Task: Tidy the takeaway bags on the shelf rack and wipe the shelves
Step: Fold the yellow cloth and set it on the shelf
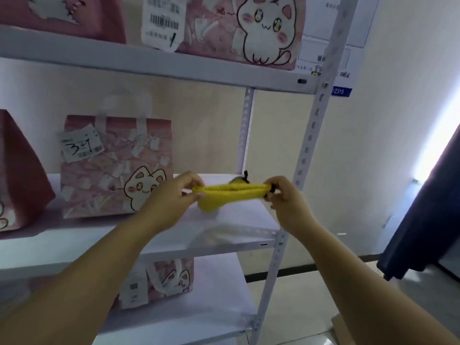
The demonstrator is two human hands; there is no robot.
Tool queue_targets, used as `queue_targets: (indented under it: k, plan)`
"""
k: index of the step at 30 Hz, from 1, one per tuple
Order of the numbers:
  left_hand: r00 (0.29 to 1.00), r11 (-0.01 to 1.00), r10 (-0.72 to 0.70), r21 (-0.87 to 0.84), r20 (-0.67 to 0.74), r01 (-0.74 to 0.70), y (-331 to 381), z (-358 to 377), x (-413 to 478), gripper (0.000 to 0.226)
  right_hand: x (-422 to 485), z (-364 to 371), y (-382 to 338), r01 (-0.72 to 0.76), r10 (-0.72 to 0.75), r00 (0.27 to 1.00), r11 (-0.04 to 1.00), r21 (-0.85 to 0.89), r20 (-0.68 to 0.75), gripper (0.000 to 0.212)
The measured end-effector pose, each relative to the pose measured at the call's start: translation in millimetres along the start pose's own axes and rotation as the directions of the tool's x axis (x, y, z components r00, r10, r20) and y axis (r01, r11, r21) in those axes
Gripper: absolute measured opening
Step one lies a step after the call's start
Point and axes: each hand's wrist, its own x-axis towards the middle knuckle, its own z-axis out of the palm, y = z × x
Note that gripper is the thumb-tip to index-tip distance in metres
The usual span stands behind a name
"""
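A yellow cloth (229,194) is stretched between both my hands just above the right part of the middle shelf (239,220). My left hand (176,192) pinches its left end and my right hand (283,195) pinches its right end. A pink takeaway bag with a cat drawing and a receipt marked 34 (114,168) stands upright on the middle shelf, left of the cloth. Another pink cat bag (239,28) stands on the top shelf, and a smaller one (171,277) on the lower shelf.
A darker pink bag (20,175) stands at the left edge of the middle shelf. The rack's perforated white upright (308,145) runs down on the right. A dark curtain (428,207) hangs at far right beside a bright window. Paper notices (331,46) are stuck on the wall.
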Motion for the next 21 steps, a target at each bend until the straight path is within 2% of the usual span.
queue_targets:
  k: [2,4,10,13,15,17,21]
  plan:
    - [0.993,0.999,-0.033,-0.023,0.115,0.035,-21,12,-10,0.019,-9,10,20,-0.054,0.058,0.994,0.998,-0.044,0.09,0.034]
    - [0.983,0.995,-0.063,-0.069,0.173,0.076,-34,20,-14,0.017,-14,19,33,-0.062,0.062,0.99,0.998,0.001,0.126,0.035]
    - [0.985,0.986,-0.101,-0.119,0.139,0.118,-51,23,13,0.008,12,35,36,-0.053,0.055,0.996,0.998,-0.039,0.065,0.021]
    - [0.982,0.988,-0.131,-0.066,0.134,0.141,-58,31,32,0.006,32,45,37,-0.186,0.195,0.978,0.977,-0.102,0.08,0.025]
    - [0.976,0.985,-0.163,-0.028,0.144,0.169,-63,40,43,0.001,42,53,40,-0.251,0.276,0.956,0.946,-0.204,0.103,0.027]
    - [0.966,0.978,-0.207,-0.003,0.154,0.21,-68,48,51,0.006,50,58,45,-0.282,0.323,0.94,0.917,-0.283,0.113,0.027]
    - [0.925,0.939,-0.328,-0.043,0.193,0.342,-77,58,59,0.019,59,67,52,-0.375,0.426,0.898,0.87,-0.321,0.106,0.027]
